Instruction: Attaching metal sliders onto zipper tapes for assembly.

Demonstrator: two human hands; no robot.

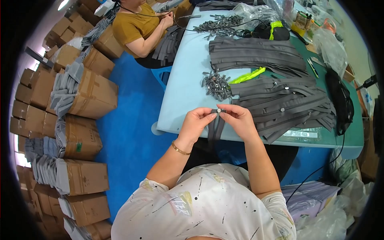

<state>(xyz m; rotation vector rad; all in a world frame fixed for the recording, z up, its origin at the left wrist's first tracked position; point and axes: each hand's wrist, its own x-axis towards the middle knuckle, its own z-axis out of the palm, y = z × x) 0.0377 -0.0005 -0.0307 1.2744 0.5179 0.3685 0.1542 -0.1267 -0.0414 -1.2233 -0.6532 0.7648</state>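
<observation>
My left hand (197, 123) and my right hand (241, 121) meet at the table's near edge, fingertips pinching the upper end of a dark grey zipper (216, 129). Its two tapes hang down between my hands toward my lap. A small silvery slider (219, 111) shows between my thumbs and fingers; how far it sits on the teeth is too small to tell. Just beyond my hands is a heap of loose zipper sliders (216, 86) with grey pulls. To the right lies a spread pile of grey zippers (290, 100), some with shiny sliders on them.
Another stack of grey zippers (256, 56) and more loose grey pulls (220, 25) lie farther back on the table (176, 96). A co-worker (138, 30) sits at the far left side. Cardboard boxes (94, 94) line the left; a black cable (320, 170) hangs at right.
</observation>
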